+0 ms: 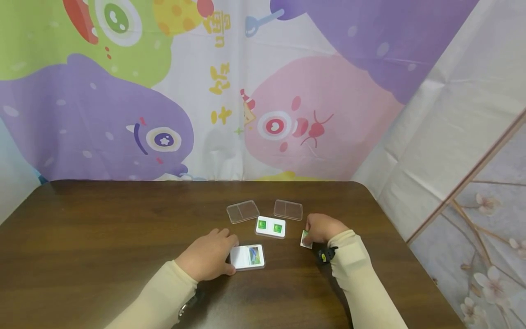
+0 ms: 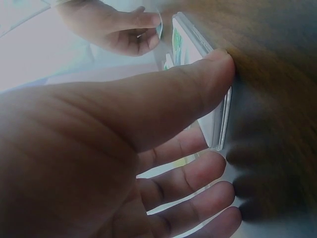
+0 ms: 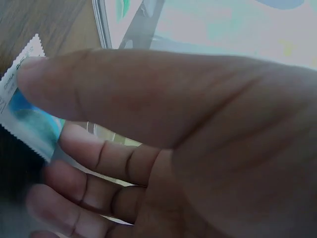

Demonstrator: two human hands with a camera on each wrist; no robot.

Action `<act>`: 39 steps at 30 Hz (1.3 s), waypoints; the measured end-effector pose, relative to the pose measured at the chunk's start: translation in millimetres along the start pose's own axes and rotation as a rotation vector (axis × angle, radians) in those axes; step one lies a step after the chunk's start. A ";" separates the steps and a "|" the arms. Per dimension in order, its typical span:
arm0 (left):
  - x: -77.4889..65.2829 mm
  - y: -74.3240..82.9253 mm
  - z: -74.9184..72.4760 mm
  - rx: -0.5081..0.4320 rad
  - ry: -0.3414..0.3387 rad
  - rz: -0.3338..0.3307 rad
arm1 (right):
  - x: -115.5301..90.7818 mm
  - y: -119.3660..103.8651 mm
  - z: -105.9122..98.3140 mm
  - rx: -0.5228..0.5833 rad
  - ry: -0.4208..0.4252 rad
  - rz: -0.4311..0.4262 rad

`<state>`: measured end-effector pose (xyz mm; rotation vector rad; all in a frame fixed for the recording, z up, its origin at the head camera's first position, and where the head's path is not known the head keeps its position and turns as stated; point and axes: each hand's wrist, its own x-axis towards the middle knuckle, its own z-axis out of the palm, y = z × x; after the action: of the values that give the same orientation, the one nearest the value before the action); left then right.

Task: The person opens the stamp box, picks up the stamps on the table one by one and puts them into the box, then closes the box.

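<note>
My left hand grips the left end of a clear plastic case lying on the table, thumb on its near edge and index finger at the far side. Inside the case is a white card with a blue-and-green stamp at its right end. To the right, my right hand pinches a postage stamp with toothed edges between thumb and fingers, close over the tabletop. The stamp has a blue-green picture and printed letters; the thumb covers part of it.
A second clear case with two green stamps on white lies between the hands. Behind it are two transparent lids, a left one and a right one. The brown table ends at a cartoon-printed curtain.
</note>
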<state>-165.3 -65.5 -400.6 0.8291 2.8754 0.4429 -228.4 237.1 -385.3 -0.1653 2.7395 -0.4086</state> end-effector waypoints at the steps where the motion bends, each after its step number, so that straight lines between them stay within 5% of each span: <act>1: 0.1 -0.1 0.2 0.001 0.000 0.000 | 0.2 -0.4 0.5 0.002 0.001 -0.003; 13: 0.7 -0.8 3.2 0.011 0.012 0.005 | 3.5 -9.3 8.6 0.074 -0.016 -0.056; 39: 1.5 -0.4 4.5 0.036 0.007 0.008 | 4.4 -15.3 10.9 0.044 0.004 -0.063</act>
<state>-165.9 -64.0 -405.0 0.8465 2.8953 0.3974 -227.5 219.0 -391.8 -0.2402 2.7319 -0.4864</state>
